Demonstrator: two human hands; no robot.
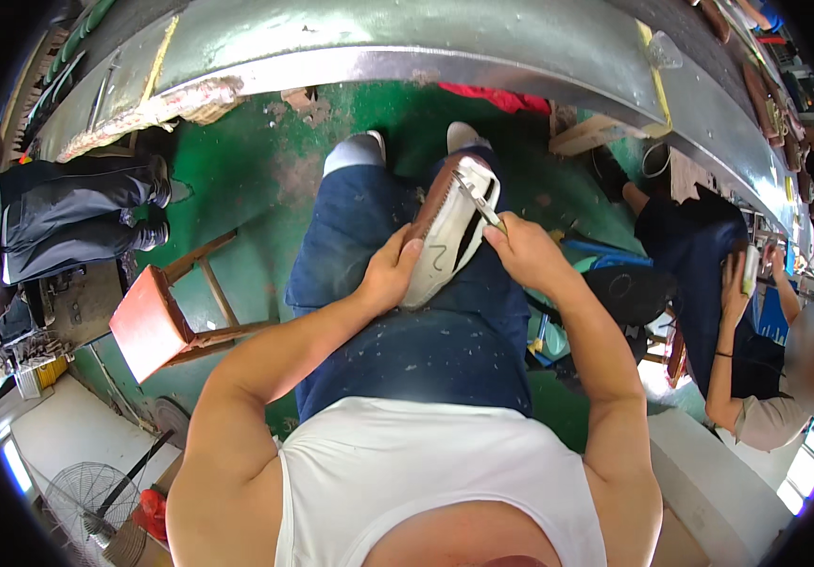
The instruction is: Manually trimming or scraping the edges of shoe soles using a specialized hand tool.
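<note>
I sit with a shoe (445, 236) propped on my right thigh, sole side turned left and toe pointing away from me, so my lap takes its weight and both hands are free to work on it. My left hand (390, 274) is closed around the heel end from the left side, thumb up along the white upper, pinning it against my jeans (407, 350) so it cannot twist. My right hand (525, 250) is curled shut on a slim metal tool (479, 200); I think it is pliers or a pincer, though the view is too small to be sure. Its tip lies at the shoe's open edge, near the toe.

My forearms spread out to either side, leaving free room between my elbows and over my knees. Just left of my leg stands a small wooden stool (156, 321) with a red top, apart from me on the green floor (256, 170). On my right a seated co-worker (709, 283) is near, holding something pale, so my right elbow has less room that way. Beyond my feet runs the long metal edge of a bench (426, 57), closing off the space ahead.
</note>
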